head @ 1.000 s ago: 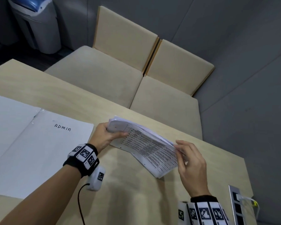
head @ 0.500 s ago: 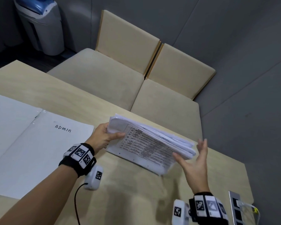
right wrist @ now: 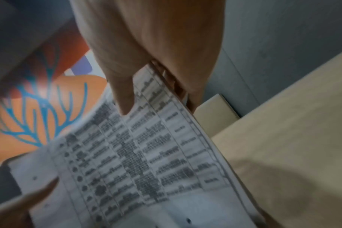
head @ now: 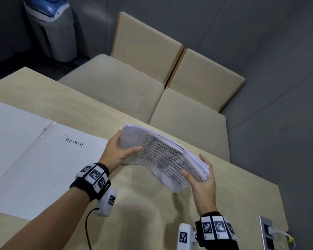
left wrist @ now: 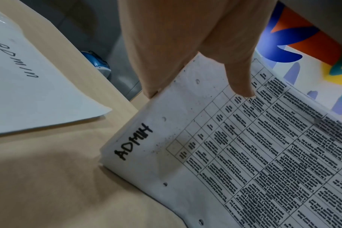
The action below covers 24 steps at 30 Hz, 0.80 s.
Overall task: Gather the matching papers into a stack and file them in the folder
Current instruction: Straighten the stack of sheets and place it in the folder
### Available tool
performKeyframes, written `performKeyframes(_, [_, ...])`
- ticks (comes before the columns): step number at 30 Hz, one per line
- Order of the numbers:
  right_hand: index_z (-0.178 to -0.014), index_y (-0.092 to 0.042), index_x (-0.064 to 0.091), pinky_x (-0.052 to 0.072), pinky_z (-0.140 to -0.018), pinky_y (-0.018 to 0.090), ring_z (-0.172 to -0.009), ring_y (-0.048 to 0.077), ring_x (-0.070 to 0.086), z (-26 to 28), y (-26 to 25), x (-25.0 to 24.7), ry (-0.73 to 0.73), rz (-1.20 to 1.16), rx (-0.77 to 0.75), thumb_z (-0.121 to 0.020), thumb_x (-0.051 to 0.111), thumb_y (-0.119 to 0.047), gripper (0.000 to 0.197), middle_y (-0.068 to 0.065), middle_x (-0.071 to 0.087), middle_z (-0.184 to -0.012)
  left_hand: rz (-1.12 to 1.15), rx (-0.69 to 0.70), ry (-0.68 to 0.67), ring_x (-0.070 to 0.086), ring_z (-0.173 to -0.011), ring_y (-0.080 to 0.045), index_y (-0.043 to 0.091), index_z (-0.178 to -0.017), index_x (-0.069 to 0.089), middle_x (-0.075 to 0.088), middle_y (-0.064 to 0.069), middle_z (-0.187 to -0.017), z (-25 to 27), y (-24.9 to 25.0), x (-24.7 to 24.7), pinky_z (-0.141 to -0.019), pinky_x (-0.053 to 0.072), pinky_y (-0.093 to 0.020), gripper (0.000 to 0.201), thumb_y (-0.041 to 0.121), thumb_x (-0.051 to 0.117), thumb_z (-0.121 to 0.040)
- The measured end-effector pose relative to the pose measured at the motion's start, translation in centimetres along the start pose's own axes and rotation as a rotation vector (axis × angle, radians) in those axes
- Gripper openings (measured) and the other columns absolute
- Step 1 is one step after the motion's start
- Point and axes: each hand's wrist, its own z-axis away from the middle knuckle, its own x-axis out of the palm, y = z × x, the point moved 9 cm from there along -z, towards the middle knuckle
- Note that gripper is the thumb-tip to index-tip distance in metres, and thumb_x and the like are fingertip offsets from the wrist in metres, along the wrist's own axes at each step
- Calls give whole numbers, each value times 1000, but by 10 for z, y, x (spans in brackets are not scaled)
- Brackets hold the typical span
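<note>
Above table (head: 61,98), both hands grip paper stack (head: 166,156) ends.

A light wood-grain table (head: 65,98) is shown, on which a white open folder (head: 34,159) marked "ADMIN" is laid flat at the left, and a socket panel (head: 267,233) is recessed at the right corner.
</note>
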Motion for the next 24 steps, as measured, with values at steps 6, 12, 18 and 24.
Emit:
performKeyframes(6, [-150,-36,41,52,-95,27,-114,13,60,-1,-75,7,30,494,-448,-89,70,-13,70,-3,51,-137,21,-38,20,72,-98,-20,13,-117,62,74,-6,-109,-9,-3,2,-82,61,-35,61,17,89,-63])
performKeyframes(12, [-144,-31,52,54,-93,44,-118,23,57,0,-65,29,-51,974,-507,-95,60,-25,50,8,47,-150,40,-68,16,73,-96,-18,16,-113,64,76,-5,-105,-11,-7,2,-84,59,-35,68,28,92,-52])
performKeyframes(18, [-124,-21,71,54,-89,46,-111,25,63,5,-73,32,-78,933,-668,-86,68,-1,44,9,64,-133,6,-104,-9,75,-92,-23,16,-104,71,78,-6,-99,-14,-11,3,-78,62,-37,58,37,90,-53])
performKeyframes(24, [-157,-23,22,55,-79,39,-99,19,64,-4,-70,38,-183,971,-432,-91,63,-36,79,0,53,-136,-39,-80,-73,74,-90,-29,6,-100,72,78,-14,-96,-9,0,13,-80,60,-39,36,28,80,-73])
